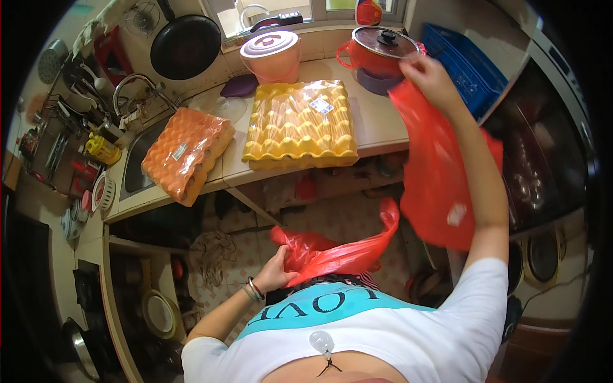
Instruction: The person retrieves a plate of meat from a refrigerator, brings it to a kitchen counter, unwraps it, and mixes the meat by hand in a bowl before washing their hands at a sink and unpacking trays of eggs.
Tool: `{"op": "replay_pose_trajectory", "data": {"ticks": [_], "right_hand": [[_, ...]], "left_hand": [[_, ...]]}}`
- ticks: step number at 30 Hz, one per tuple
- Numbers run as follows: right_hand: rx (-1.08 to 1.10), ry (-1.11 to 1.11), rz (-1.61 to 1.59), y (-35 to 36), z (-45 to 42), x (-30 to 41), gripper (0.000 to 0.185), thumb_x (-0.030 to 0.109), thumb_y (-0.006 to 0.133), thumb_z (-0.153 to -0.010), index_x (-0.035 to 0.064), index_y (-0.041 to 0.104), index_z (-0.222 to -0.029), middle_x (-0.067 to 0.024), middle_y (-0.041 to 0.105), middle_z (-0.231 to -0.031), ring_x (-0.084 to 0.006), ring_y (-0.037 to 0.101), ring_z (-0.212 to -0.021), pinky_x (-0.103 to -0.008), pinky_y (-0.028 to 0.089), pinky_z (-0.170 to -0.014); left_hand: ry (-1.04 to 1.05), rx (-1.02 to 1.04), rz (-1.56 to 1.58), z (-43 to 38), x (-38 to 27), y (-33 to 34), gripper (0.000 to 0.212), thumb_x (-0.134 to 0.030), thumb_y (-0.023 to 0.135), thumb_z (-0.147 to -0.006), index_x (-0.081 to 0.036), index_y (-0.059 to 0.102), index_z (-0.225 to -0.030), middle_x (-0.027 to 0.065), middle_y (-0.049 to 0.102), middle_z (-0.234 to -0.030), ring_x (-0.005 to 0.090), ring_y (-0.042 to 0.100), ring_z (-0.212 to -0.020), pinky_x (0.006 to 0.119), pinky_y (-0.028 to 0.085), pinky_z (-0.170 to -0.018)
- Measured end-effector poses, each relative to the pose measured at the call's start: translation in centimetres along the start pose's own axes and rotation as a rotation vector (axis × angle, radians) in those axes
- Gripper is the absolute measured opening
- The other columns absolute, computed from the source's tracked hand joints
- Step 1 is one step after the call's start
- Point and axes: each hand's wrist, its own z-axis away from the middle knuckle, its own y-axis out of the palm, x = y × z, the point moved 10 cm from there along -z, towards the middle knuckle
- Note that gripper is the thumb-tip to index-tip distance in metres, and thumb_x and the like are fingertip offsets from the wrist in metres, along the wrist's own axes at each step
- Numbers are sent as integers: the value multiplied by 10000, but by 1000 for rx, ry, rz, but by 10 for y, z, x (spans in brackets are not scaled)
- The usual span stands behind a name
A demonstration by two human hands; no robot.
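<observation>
My left hand (277, 270) grips a crumpled red plastic bag (340, 258) in front of my waist. Up by the pot, my right hand (424, 79) pinches the top of a second red plastic bag (436, 177), which hangs down past the counter's edge. A yellow egg-tray pack (301, 124) in clear film, bearing a printed label, lies on the counter ahead. To its left an orange egg-tray pack (187, 151), also film-wrapped and labelled, rests at an angle partly over the sink. Neither hand touches the packs.
A pink lidded bucket (270, 57) stands behind the yellow pack. Close to my right hand sits a glass-lidded pot (383, 43), with red plastic around it, beside a blue crate (462, 67). The sink (139, 158) and its curved faucet (139, 79) are left. A cloth (213, 256) lies below.
</observation>
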Motion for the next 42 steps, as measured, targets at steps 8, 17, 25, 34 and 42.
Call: {"op": "replay_pose_trajectory", "data": {"ticks": [8,17,25,34,42], "right_hand": [[-322,-210,-294,78,-236,-26,192,181,623,-775,-8,619,-808,-107,634,-708,-180,604,-680,-307,473,-637],[230,-343,300,252,-301,-94,321,305,572,-800,14,652,-908,-189,642,-884,-358,596,-866,-420,465,-782],[487,-670,319,246,-158,82,218,212,568,-781,59,627,-924,-147,621,-819,-263,618,-770,-380,493,-674],[1106,-560,-307,229,228,106,801,222,723,-659,-46,329,-1302,-236,393,-1306,-356,423,-1185,-406,389,-956],[661,-261,-392,241,229,95,359,-3,584,-686,-5,568,-1045,-156,593,-925,-325,580,-845,-365,480,-759]], "left_hand": [[-108,-293,-56,-42,-36,16,789,-98,722,-672,85,272,-1293,256,418,-1257,336,426,-1195,340,362,-987],[-236,-523,726,-42,-45,12,770,13,652,-736,0,173,-1338,142,441,-1246,225,459,-1144,328,366,-980],[-246,-623,1213,-37,-34,20,846,91,560,-766,-103,42,-1405,132,457,-1234,211,489,-1111,358,405,-953],[-192,-702,1407,-19,-17,4,378,-30,477,-858,-44,408,-1230,120,542,-1148,220,557,-1028,353,476,-878],[-210,-608,1514,-6,-7,8,281,-29,454,-859,-36,484,-1138,81,584,-1061,186,603,-918,296,512,-760]]}}
